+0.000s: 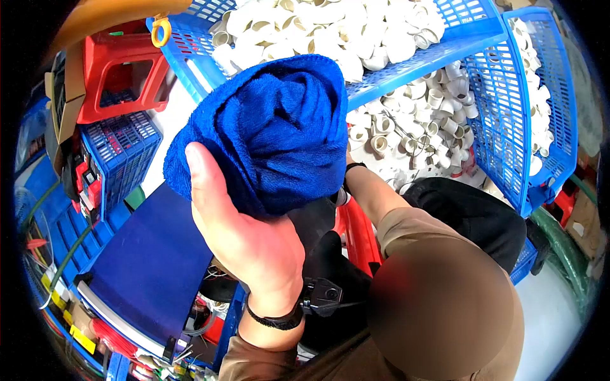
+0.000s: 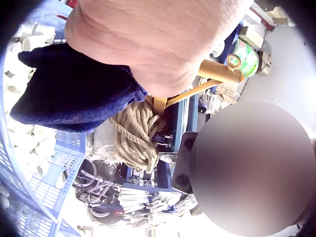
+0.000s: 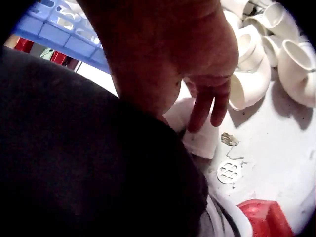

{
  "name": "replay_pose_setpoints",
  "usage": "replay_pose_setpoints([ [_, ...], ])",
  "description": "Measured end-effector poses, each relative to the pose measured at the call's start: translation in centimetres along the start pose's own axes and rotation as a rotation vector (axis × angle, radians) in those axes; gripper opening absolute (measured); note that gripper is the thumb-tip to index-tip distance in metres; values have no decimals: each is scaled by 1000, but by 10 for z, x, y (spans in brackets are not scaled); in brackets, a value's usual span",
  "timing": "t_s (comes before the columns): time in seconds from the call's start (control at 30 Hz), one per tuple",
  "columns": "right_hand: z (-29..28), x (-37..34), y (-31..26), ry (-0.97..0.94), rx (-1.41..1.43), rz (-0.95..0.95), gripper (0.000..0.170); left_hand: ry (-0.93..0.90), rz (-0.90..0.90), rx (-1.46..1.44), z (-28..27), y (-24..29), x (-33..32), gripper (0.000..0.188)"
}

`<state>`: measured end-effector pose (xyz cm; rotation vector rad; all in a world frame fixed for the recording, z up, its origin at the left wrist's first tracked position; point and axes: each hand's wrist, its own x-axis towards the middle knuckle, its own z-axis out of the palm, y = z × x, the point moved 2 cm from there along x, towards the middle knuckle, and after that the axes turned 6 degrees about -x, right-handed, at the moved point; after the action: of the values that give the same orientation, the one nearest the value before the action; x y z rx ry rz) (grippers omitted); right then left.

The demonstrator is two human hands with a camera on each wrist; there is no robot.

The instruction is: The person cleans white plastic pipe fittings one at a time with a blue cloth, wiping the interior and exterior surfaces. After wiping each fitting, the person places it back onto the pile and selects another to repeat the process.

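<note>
A bunched blue towel (image 1: 279,127) fills the middle of the head view. My left hand (image 1: 244,232) holds it, thumb lying along its near side and the other fingers hidden behind the cloth. In the left wrist view the same towel (image 2: 74,94) hangs from under the left hand (image 2: 148,39). My right hand (image 3: 173,64) reaches down to the floor, its fingers bent over a white plastic pipe fitting (image 3: 201,140). The towel covers most of that hand in the head view. More white elbow fittings (image 3: 252,79) lie right beside it.
A blue crate (image 1: 406,73) heaped with white fittings stands ahead, above a pile of fittings (image 1: 413,120) on the floor. Another blue crate (image 1: 553,114) is at the right. A red stool (image 1: 95,76) and a dark blue panel (image 1: 143,267) are on the left.
</note>
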<state>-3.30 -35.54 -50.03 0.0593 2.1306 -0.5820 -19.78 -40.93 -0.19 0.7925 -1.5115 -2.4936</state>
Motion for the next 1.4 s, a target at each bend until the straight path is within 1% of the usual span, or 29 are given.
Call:
replay_pose_setpoints([
  [0.03,0,3,-3,0,-2,-1,40,-32,-13,-9,1,1,0,47],
  [0.1,0,7,-2,21,223,289,36,-10,-15,-2,3,2,-1,47],
  [0.2,-24,-18,-14,110,216,310,37,-8,-15,13,2,1,0,47],
  [0.3,118,72,51,480,459,-162,38,-23,7,18,4,-1,1,46],
  [0.33,90,57,41,464,601,61,38,-23,28,57,2,-3,4,45],
  [0.37,59,33,39,298,395,88,40,-25,49,93,1,-4,6,44],
  [0.43,-107,-81,-15,-22,-52,37,44,-31,69,84,2,-5,9,43],
  [0.47,-105,-78,-3,-45,-25,80,54,-50,73,99,4,-3,8,42],
  [0.5,-90,-64,18,93,-98,6,68,-71,78,113,5,0,8,42],
  [0.57,-137,-109,31,245,58,50,81,-177,120,80,10,0,9,36],
  [0.6,-171,-135,35,158,92,27,87,-198,147,82,12,-1,8,33],
  [0.63,-204,-157,43,68,226,17,80,-221,173,82,17,0,3,31],
  [0.7,-250,-199,63,195,347,-65,74,-300,209,165,24,2,-14,27],
  [0.77,-308,-273,52,282,582,-89,66,-459,277,308,25,-2,-35,26],
  [0.8,-327,-303,49,280,715,-124,60,-521,395,337,29,-5,-49,27],
  [0.83,-350,-344,34,308,723,-136,57,-601,368,384,32,-4,-65,23],
  [0.9,-362,-386,29,410,790,-226,54,-962,674,768,30,-5,-87,28],
  [0.97,-366,-431,16,457,920,-192,52,-1517,806,606,47,-9,-108,37],
  [1.03,-359,-466,16,640,780,-105,50,-1519,791,599,50,-13,-146,43],
  [1.07,-349,-475,20,801,775,-187,45,-1484,824,560,51,-18,-161,41],
  [1.1,-348,-488,24,698,733,-125,38,-1442,854,521,52,-22,-177,39],
  [1.13,-349,-507,18,764,719,-106,35,-1426,758,512,52,-28,-191,39],
  [1.17,-346,-526,8,820,710,-83,32,-1431,761,520,53,-34,-206,39],
  [1.2,-342,-537,4,822,718,-90,32,-1321,794,397,55,-39,-217,51],
  [1.27,-346,-563,-1,1159,623,-272,31,-1184,878,298,54,-51,-227,81],
  [1.3,-349,-575,-3,1178,622,-284,31,-1189,781,394,57,-46,-235,72],
  [1.33,-349,-591,-8,1254,586,-413,33,-1196,798,395,61,-41,-244,72],
  [1.37,-346,-610,-11,1335,549,-549,36,-1117,673,328,65,-34,-258,67],
  [1.4,-347,-620,-8,1438,260,-632,44,-1029,534,259,73,-24,-272,62],
])
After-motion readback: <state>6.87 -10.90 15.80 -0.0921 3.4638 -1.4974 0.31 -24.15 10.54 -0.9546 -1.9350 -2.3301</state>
